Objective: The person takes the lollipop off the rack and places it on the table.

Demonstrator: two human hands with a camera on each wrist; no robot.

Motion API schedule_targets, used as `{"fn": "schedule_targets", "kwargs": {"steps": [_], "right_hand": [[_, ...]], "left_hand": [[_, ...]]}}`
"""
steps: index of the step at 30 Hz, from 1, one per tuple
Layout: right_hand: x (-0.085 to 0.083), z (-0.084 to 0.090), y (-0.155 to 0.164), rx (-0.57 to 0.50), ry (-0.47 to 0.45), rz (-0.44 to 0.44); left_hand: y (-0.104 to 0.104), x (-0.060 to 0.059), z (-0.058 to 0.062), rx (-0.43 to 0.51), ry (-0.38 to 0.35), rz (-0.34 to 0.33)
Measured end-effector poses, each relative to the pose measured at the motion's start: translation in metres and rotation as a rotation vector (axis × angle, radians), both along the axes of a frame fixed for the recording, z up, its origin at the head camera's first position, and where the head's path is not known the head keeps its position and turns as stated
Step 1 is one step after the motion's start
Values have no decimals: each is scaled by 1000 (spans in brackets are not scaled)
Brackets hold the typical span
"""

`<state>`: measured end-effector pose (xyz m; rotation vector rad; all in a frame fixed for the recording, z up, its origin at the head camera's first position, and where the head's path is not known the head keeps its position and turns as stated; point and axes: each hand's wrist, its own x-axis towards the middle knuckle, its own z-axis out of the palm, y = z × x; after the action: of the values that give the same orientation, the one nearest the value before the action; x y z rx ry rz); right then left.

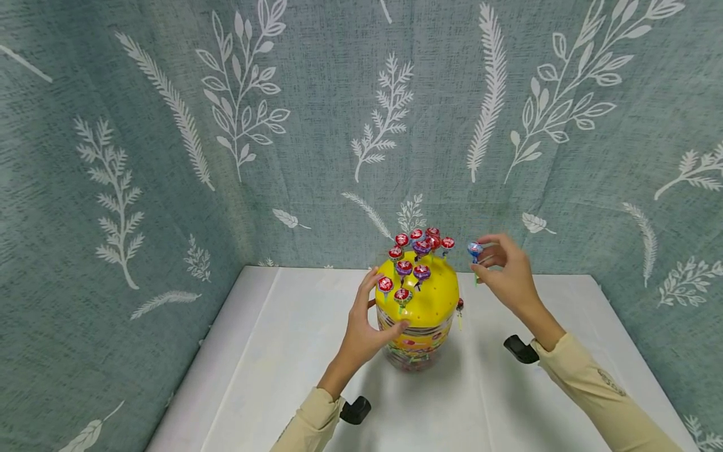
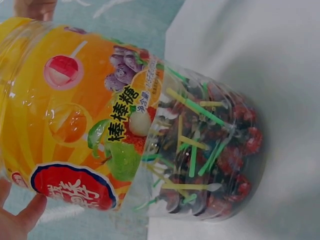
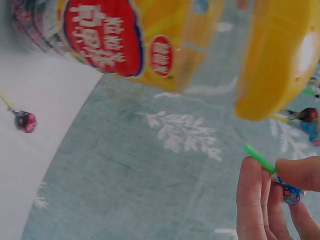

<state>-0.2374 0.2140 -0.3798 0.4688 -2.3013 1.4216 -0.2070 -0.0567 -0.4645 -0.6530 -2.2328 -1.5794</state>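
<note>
A blue-wrapped lollipop (image 1: 475,250) on a green stick is pinched upright just beside the lollipop jar (image 1: 418,326) — a clear tub, yellow-domed, studded with red lollipops (image 1: 402,240) and steadied upright on the desk.

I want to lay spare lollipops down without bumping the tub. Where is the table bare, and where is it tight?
The white table is bare left of the left hand, out to the curtain, and along the near edge between the two sleeves. It is tight around the lollipop tub: a loose lollipop lies by its right side, below the right hand pinching a blue lollipop.
</note>
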Motion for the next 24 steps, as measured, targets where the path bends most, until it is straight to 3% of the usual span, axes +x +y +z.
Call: {"fn": "schedule_targets", "kwargs": {"steps": [5,16,24], "right_hand": [[-8,-22,9,2,-51,-28],[-14,-58,13,64,-198,-97],[-23,-84,17,67,-246,-121]], "left_hand": [[0,-4,-6,-1,7,1],[0,-4,-5,15,5,-9],[-1,-5,-7,19,8,-13]]}}
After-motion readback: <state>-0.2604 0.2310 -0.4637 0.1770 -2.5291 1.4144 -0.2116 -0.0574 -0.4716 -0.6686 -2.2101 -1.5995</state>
